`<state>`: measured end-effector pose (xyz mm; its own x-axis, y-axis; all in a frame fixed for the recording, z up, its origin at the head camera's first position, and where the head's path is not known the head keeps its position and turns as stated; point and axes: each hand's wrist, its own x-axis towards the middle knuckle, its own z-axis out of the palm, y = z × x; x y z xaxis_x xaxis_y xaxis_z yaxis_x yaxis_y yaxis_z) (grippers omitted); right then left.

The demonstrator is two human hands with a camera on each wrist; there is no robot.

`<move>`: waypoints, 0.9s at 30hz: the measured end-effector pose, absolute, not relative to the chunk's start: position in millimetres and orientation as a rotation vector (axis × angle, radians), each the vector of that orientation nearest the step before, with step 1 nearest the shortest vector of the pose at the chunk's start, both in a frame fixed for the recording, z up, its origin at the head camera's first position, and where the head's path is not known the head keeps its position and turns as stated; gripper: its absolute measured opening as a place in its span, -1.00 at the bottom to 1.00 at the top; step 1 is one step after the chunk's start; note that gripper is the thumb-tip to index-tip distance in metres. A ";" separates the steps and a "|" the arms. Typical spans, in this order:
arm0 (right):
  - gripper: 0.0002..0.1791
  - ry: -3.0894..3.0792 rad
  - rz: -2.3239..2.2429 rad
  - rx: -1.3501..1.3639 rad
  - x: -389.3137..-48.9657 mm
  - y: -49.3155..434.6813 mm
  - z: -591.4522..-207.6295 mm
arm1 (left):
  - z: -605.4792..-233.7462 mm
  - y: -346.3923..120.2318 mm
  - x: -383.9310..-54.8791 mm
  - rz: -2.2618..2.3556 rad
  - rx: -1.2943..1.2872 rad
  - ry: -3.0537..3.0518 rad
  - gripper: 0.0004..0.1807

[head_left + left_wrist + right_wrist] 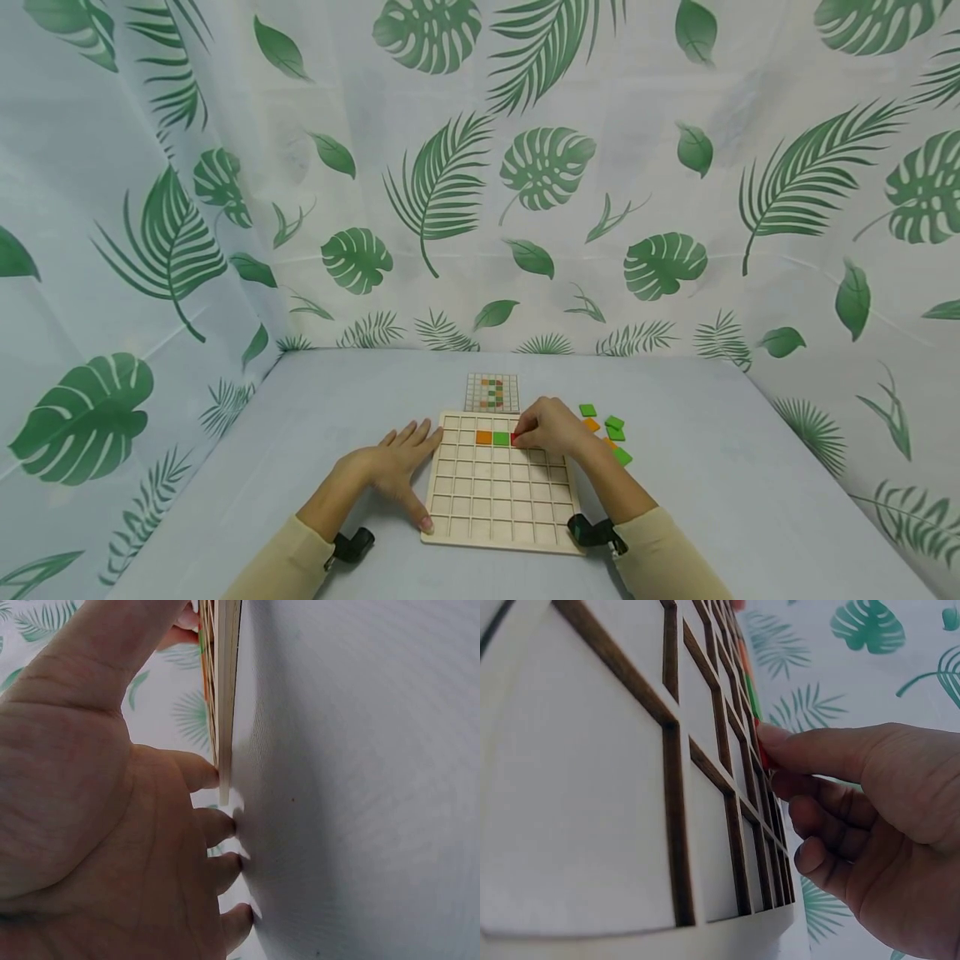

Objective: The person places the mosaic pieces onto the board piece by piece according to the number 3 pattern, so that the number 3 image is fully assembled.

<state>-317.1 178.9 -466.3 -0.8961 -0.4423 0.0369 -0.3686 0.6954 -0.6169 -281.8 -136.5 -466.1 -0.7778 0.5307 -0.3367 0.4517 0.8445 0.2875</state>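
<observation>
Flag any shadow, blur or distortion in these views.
Head: light fairly even, pattern card small and soft; left wrist: left hand dim, shadow band along the tablecloth; right wrist: steep perspective stretches nearest cells of the wooden grid board.

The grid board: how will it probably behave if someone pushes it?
The grid board seems stiff: its edge looks straight in the left wrist view. Lying flat and broad on the table, it would probably slide rather than tip. The left hand at its edge might check that slide.
</observation>
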 end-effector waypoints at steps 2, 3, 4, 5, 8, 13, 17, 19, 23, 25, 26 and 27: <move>-0.92 2.789 -0.960 -0.684 -317.1 179.1 -466.6 | -466.6 -136.6 -281.9 0.263 0.720 2.614 0.62; -0.92 2.790 -0.956 -0.691 -317.2 179.3 -466.7 | -466.7 -136.7 -281.7 0.261 0.716 2.613 0.62; -0.93 2.793 -0.954 -0.699 -317.3 179.4 -466.7 | -466.8 -136.6 -281.6 0.261 0.715 2.613 0.62; -0.93 2.793 -0.954 -0.710 -317.5 179.6 -466.9 | -466.9 -136.6 -281.6 0.261 0.715 2.614 0.62; -0.93 2.788 -0.964 -0.723 -318.2 180.4 -467.2 | -466.3 -136.5 -280.9 0.263 0.720 2.613 0.62; -0.92 2.777 -0.970 -0.746 -319.6 182.5 -467.7 | -466.3 -136.6 -280.8 0.270 0.725 2.614 0.62; -0.90 2.802 -0.939 -0.763 -321.0 185.2 -466.7 | -466.9 -136.2 -280.9 0.267 0.722 2.616 0.62; -0.89 2.821 -0.950 -0.740 -321.4 187.6 -465.2 | -466.7 -136.2 -280.9 0.267 0.721 2.616 0.62; -0.81 2.886 -1.002 -0.621 -322.1 195.1 -462.0 | -465.5 -135.4 -279.9 0.267 0.723 2.617 0.61; -0.72 2.930 -1.016 -0.561 -322.6 199.4 -460.7 | -464.9 -135.2 -279.2 0.268 0.726 2.619 0.61; -0.69 2.955 -1.017 -0.540 -323.4 201.7 -460.6 | -464.7 -135.1 -279.0 0.268 0.728 2.619 0.61; -0.67 2.972 -1.026 -0.525 -324.0 204.0 -460.8 | -464.6 -135.3 -279.1 0.269 0.731 2.618 0.61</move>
<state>-324.0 204.0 -460.8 -0.9448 -0.2919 0.1487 -0.3215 0.7388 -0.5924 -279.1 -135.3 -464.6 -0.7799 0.5309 -0.3315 0.4524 0.8442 0.2876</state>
